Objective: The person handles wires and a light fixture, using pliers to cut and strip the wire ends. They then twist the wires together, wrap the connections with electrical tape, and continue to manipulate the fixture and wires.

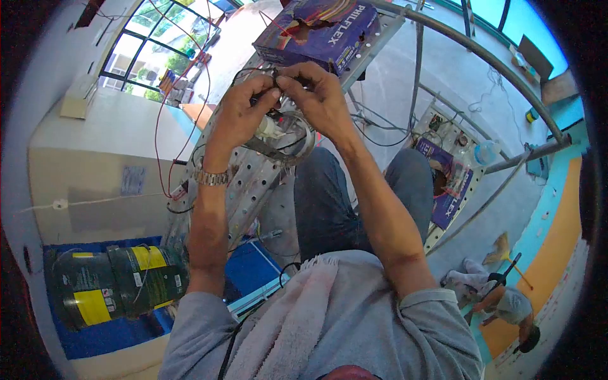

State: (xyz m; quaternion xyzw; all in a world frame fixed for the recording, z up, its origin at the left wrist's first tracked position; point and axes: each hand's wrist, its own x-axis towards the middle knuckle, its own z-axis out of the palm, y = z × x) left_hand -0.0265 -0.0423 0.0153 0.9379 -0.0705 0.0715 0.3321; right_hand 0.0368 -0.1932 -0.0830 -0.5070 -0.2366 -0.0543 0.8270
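My left hand [248, 106], with a metal watch on its wrist, is closed in a pinch. My right hand [315, 96] pinches right beside it, the fingertips of both almost touching. Between them is a thin black wire [276, 77]; its ends are partly hidden by the fingers. Just below the hands sits a round metal light fixture [303, 152] with a white plastic piece [270, 129] inside its ring. It is over the perforated scaffold plank [237, 183].
A purple Philflex box [316, 38] lies beyond my hands, and another torn one [451, 206] is at right. Scaffold pipes [500, 60] curve around. Red wires [166, 126] hang at left. Dark buckets [117, 282] stand lower left. Another person [506, 304] is on the floor below, near a broom [500, 248].
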